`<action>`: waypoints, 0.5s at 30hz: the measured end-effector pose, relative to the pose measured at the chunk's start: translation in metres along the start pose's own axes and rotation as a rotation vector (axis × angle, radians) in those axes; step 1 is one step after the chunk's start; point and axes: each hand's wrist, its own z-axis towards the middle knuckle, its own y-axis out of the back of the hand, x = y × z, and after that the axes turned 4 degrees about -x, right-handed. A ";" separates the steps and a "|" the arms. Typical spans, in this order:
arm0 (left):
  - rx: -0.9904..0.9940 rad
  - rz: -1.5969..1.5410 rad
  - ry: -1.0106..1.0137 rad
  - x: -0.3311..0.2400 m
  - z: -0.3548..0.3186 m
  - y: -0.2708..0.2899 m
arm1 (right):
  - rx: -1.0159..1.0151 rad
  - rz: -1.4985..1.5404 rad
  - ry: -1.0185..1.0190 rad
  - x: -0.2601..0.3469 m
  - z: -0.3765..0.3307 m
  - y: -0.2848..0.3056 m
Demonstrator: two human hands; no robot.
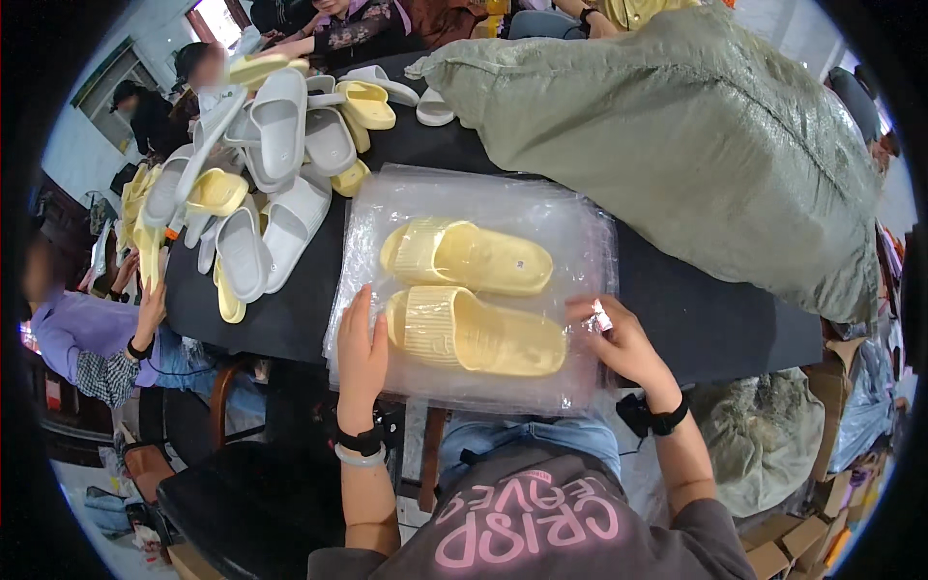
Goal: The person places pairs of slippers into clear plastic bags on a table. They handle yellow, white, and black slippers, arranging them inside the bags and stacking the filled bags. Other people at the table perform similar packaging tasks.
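Two yellow slippers (503,263) lie side by side, toes to the left, on a stack of clear plastic bags (570,208). Glare across the slippers suggests film over them, but I cannot tell for sure that they are inside the top bag. My left hand (362,348) rests at the bags' left edge by the nearer slipper's toe, fingers stretched out and holding nothing. Over the right side of the bags, beyond the slipper heels, my right hand (626,340) has bent fingers around a small shiny white piece (601,315), too small to name.
Grey and yellow slippers (280,126) are heaped at the far left of the black table (715,324). A large grey-green woven sack (667,135) covers its far right. A co-worker (92,338) at the left holds a yellow slipper. Cardboard boxes (783,541) stand at lower right.
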 end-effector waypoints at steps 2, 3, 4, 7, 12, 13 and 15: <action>0.009 -0.045 -0.027 -0.006 0.007 -0.001 | 0.122 -0.133 0.170 0.009 0.021 -0.001; 0.013 -0.024 -0.044 -0.005 0.010 -0.005 | 0.174 -0.169 0.234 0.017 0.034 -0.007; 0.017 -0.002 -0.061 -0.003 0.012 -0.009 | 0.226 -0.206 0.299 0.023 0.047 -0.013; 0.079 0.075 -0.037 0.003 0.011 -0.020 | 0.370 -0.220 0.588 0.028 0.082 -0.029; 0.113 0.144 -0.092 0.005 -0.002 -0.027 | 0.458 -0.444 0.667 -0.002 0.122 -0.076; 0.100 0.135 -0.105 0.007 -0.002 -0.029 | 0.507 -0.515 0.645 -0.004 0.129 -0.085; 0.071 0.101 -0.082 0.013 -0.003 -0.030 | 0.501 -0.497 0.637 -0.005 0.129 -0.092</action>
